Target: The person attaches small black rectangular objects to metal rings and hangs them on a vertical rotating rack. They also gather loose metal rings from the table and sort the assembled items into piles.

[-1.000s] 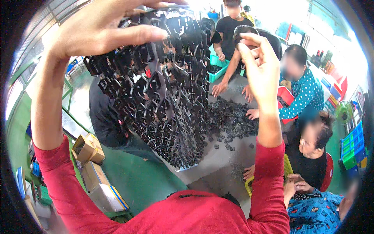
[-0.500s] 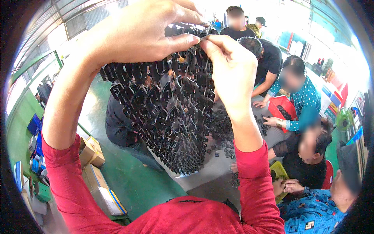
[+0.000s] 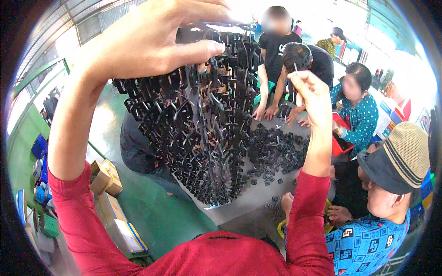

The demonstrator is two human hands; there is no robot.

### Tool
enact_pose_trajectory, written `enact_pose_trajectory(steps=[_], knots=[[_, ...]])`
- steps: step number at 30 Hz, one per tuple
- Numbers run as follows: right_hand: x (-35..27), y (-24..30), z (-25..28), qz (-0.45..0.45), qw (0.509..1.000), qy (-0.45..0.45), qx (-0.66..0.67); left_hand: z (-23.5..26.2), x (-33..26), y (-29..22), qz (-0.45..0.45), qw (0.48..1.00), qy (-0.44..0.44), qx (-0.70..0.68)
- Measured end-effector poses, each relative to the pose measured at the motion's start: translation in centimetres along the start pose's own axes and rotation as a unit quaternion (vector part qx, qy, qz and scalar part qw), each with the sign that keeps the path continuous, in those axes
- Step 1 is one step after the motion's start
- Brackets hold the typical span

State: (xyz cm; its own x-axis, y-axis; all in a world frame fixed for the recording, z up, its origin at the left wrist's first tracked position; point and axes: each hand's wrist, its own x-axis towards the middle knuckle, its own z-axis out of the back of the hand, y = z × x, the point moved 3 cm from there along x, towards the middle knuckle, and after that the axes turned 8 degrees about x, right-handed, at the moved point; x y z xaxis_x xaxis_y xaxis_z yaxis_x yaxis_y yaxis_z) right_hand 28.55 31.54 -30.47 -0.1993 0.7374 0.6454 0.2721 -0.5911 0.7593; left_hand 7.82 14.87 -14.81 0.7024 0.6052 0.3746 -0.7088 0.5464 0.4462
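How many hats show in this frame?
2: a tan hat at the right edge, and a dark cap at upper right; others may be hidden.

Your top (image 3: pixel 221 255): plain red, sleeves too. Hanging parts (image 3: pixel 205 112) in front of you: black, silvery glints. Loose pieces (image 3: pixel 276 149) past them: also black, on grey tabletop (image 3: pixel 246 198). Floor (image 3: pixel 161 221) to your left: green. On your right, woven hat (image 3: pixel 410 145): tan, dark stripes; patterned shirt (image 3: pixel 373 244): blue, dark squares. Farther, blouse (image 3: pixel 367 115): teal, white dots; bin (image 3: pixel 338 147): red.
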Motion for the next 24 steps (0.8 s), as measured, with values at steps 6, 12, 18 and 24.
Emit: enact_pose_trajectory(steps=[6,12,18,24], knots=[[3.1,-11.2,6.0,-0.109,0.963,-0.021,-0.246,-0.2,-0.9,0.2,-0.034,0.999,-0.018,-0.033],[2.3,-2.4,-3.8,0.140,0.959,-0.140,-0.202,-0.3,-0.5,0.9,0.029,0.993,0.109,0.033],[-1.2,3.3,-13.8,0.333,0.866,-0.107,-0.358,-1.5,-1.3,0.1,0.074,0.994,0.059,0.050],[0.7,2.1,-12.8,0.159,0.987,0.011,-0.026,-1.9,-0.7,0.3,0.080,0.994,0.073,0.017]])
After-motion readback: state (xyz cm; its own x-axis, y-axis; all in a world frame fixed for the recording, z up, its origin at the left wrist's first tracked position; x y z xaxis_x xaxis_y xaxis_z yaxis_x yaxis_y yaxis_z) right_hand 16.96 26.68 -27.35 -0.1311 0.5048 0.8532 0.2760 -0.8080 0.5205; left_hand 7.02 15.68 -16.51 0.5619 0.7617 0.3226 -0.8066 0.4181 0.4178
